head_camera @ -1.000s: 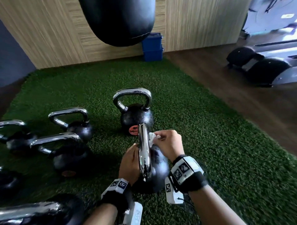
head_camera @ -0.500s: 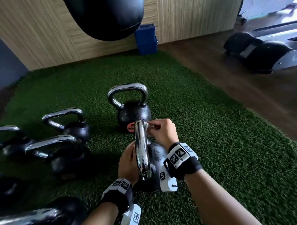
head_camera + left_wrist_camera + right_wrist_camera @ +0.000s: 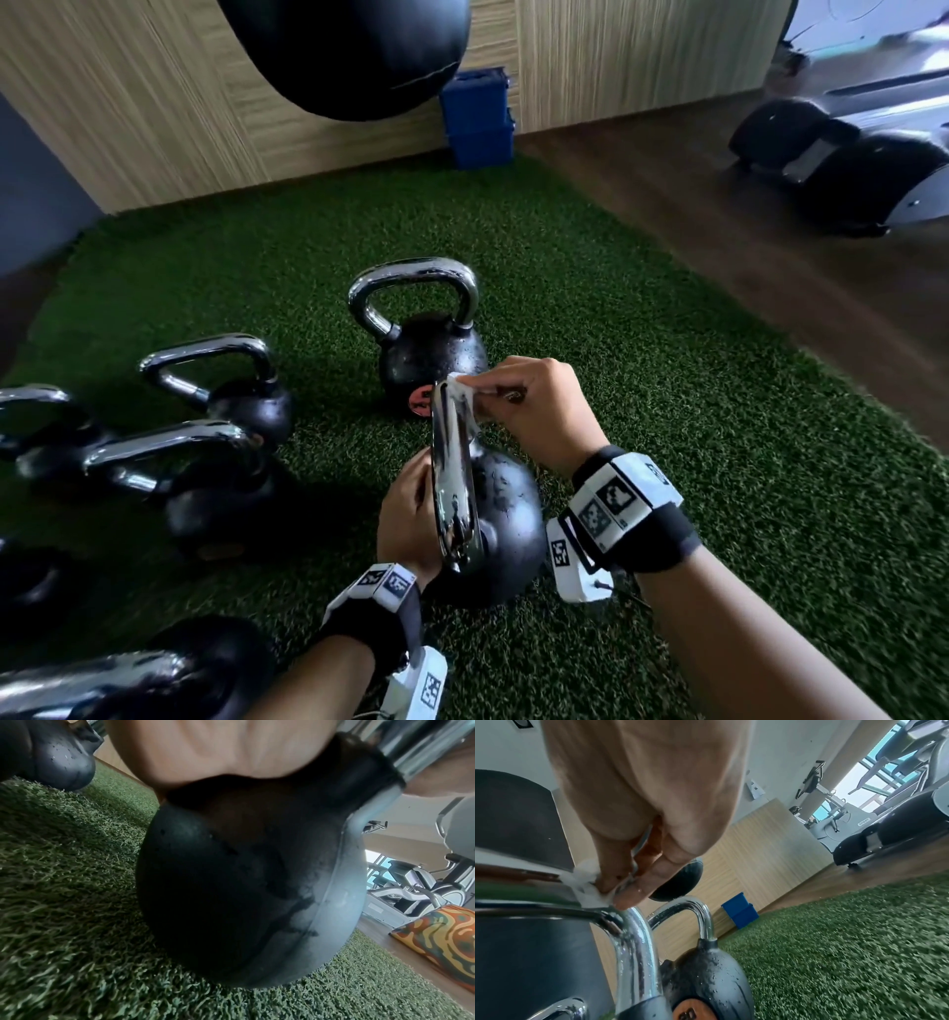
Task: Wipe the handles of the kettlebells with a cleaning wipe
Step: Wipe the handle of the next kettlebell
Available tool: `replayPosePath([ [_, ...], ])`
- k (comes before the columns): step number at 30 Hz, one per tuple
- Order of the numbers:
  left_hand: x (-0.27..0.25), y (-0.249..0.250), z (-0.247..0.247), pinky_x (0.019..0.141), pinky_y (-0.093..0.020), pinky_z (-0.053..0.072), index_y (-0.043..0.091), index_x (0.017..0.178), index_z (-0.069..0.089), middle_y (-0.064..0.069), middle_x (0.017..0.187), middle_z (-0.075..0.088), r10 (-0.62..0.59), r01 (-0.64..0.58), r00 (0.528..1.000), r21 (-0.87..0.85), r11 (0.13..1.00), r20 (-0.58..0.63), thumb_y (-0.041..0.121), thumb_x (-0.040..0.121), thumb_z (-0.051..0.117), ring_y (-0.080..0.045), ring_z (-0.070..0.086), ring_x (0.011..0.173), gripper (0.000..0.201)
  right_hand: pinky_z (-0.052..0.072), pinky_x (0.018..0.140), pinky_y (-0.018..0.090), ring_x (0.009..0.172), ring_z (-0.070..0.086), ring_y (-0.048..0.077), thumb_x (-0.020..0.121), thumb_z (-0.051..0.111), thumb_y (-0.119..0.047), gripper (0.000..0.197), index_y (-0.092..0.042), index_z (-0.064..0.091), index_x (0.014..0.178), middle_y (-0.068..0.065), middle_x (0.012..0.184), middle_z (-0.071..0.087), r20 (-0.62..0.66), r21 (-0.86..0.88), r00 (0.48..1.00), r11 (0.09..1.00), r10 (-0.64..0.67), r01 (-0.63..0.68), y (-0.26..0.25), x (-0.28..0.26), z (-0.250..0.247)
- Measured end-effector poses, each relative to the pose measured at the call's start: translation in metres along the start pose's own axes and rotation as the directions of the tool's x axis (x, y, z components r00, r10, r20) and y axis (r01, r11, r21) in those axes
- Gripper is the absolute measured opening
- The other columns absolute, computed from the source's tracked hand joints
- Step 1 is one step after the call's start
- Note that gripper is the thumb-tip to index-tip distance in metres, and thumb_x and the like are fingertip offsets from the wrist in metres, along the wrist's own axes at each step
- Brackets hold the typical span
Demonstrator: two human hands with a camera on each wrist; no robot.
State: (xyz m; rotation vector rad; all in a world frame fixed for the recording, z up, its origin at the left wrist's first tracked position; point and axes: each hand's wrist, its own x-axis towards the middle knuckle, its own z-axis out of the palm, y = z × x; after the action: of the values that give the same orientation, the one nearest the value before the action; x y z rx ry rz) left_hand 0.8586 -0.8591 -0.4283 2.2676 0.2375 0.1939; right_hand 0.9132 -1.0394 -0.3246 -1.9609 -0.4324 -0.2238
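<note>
My left hand (image 3: 408,519) braces the near kettlebell (image 3: 493,529) on its left side; whether my fingers curl round the chrome handle (image 3: 452,478) or only press against it I cannot tell, since the handle hides them in the head view and the left wrist view shows only palm. The bell sits on the green turf (image 3: 667,411) right in front of me, its handle running away from me. At the handle's far end my right hand (image 3: 534,411) pinches the white cleaning wipe (image 3: 462,401) between fingertips and thumb, pressed onto the top bend. To do this well, I judge I should wrap the wipe further round the bar rather than dab with a bunched corner, keep the bell steady with my left, and draw along the whole arch, underside and both legs too. Just beyond stands another kettlebell (image 3: 426,349), beaded with droplets; more wait to my left (image 3: 226,390).
</note>
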Motion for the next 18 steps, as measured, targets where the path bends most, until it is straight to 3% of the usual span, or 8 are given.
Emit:
replayPosePath([
  [3, -0.001, 0.000, 0.005, 0.102, -0.043, 0.049, 0.001, 0.126, 0.066, -0.018, 0.125, 0.069, -0.008, 0.007, 1.000, -0.026, 1.000, -0.029, 0.005, 0.095, 0.068, -0.033, 0.064, 0.117, 0.031, 0.052, 0.070, 0.011, 0.073, 0.064, 0.002, 0.084, 0.078, -0.009, 0.021, -0.013, 0.079, 0.104, 0.000, 0.093, 0.076, 0.024, -0.059, 0.998, 0.996, -0.064, 0.065, -0.007, -0.011, -0.005],
  [5, 0.000, -0.003, 0.007, 0.096, -0.041, 0.053, 0.002, 0.123, 0.067, -0.014, 0.120, 0.070, 0.017, -0.021, 0.996, -0.045, 0.999, -0.084, 0.001, 0.087, 0.076, -0.028, 0.067, 0.109, 0.036, 0.053, 0.066, 0.011, 0.070, 0.064, -0.001, 0.083, 0.079, -0.015, 0.019, -0.017, 0.080, 0.102, -0.005, 0.089, 0.075, 0.061, -0.060, 0.993, 0.993, -0.096, 0.100, -0.011, -0.033, -0.009],
  [8, 0.001, -0.005, 0.009, 0.096, -0.039, 0.054, 0.005, 0.121, 0.068, -0.010, 0.118, 0.070, -0.004, 0.004, 1.000, -0.050, 0.999, -0.002, 0.009, 0.092, 0.073, -0.026, 0.067, 0.113, 0.030, 0.055, 0.066, 0.012, 0.072, 0.069, 0.001, 0.079, 0.083, -0.018, 0.019, -0.021, 0.081, 0.098, -0.012, 0.086, 0.076, 0.132, 0.052, 0.991, 0.999, -0.021, 0.014, -0.018, -0.059, -0.016],
  [10, 0.000, -0.003, 0.008, 0.081, -0.031, 0.055, 0.017, 0.106, 0.073, 0.000, 0.101, 0.073, -0.038, 0.034, 0.997, -0.057, 0.998, -0.062, 0.035, 0.092, 0.070, -0.020, 0.072, 0.102, 0.023, 0.062, 0.073, 0.029, 0.073, 0.073, 0.010, 0.077, 0.085, -0.015, 0.020, -0.018, 0.082, 0.096, -0.007, 0.084, 0.078, 0.156, 0.147, 0.984, 0.983, 0.089, -0.113, -0.021, -0.060, -0.018],
  [13, -0.002, -0.005, 0.008, 0.086, -0.022, 0.051, 0.029, 0.110, 0.074, 0.012, 0.107, 0.075, 0.021, -0.025, 0.999, -0.095, 0.995, -0.041, 0.067, 0.083, 0.052, -0.001, 0.069, 0.100, 0.051, 0.061, 0.079, 0.051, 0.079, 0.075, 0.030, 0.074, 0.087, -0.011, 0.022, -0.007, 0.080, 0.095, 0.006, 0.086, 0.079, 0.165, 0.287, 0.970, 0.932, 0.178, -0.220, -0.023, -0.061, -0.016],
  [15, 0.001, -0.012, 0.008, 0.079, -0.006, 0.044, 0.029, 0.109, 0.072, 0.018, 0.101, 0.072, 0.051, -0.051, 0.998, 0.009, 0.999, -0.026, 0.052, 0.087, 0.066, 0.003, 0.066, 0.094, 0.032, 0.063, 0.077, 0.044, 0.077, 0.076, 0.023, 0.071, 0.089, -0.014, 0.024, -0.009, 0.080, 0.093, 0.003, 0.084, 0.079, 0.164, 0.291, 0.968, 0.929, 0.189, -0.231, -0.021, -0.070, -0.013],
  [16, 0.003, -0.016, 0.010, 0.075, -0.004, 0.041, 0.025, 0.107, 0.072, 0.014, 0.099, 0.071, 0.067, -0.065, 0.997, 0.060, 0.996, -0.036, 0.038, 0.088, 0.074, -0.002, 0.067, 0.093, 0.024, 0.063, 0.072, 0.034, 0.072, 0.075, 0.014, 0.071, 0.089, -0.016, 0.022, -0.012, 0.080, 0.091, 0.000, 0.082, 0.078, 0.165, 0.283, 0.969, 0.933, 0.183, -0.224, -0.020, -0.078, -0.011],
  [18, 0.006, -0.019, 0.014, 0.070, -0.012, 0.039, 0.016, 0.103, 0.070, -0.003, 0.096, 0.074, 0.073, -0.062, 0.990, 0.091, 0.994, -0.118, 0.016, 0.084, 0.081, -0.016, 0.068, 0.087, 0.022, 0.057, 0.062, 0.021, 0.065, 0.070, 0.005, 0.071, 0.089, -0.018, 0.018, -0.016, 0.080, 0.087, -0.005, 0.079, 0.078, 0.160, 0.269, 0.971, 0.938, 0.179, -0.217, -0.016, -0.092, -0.009],
])
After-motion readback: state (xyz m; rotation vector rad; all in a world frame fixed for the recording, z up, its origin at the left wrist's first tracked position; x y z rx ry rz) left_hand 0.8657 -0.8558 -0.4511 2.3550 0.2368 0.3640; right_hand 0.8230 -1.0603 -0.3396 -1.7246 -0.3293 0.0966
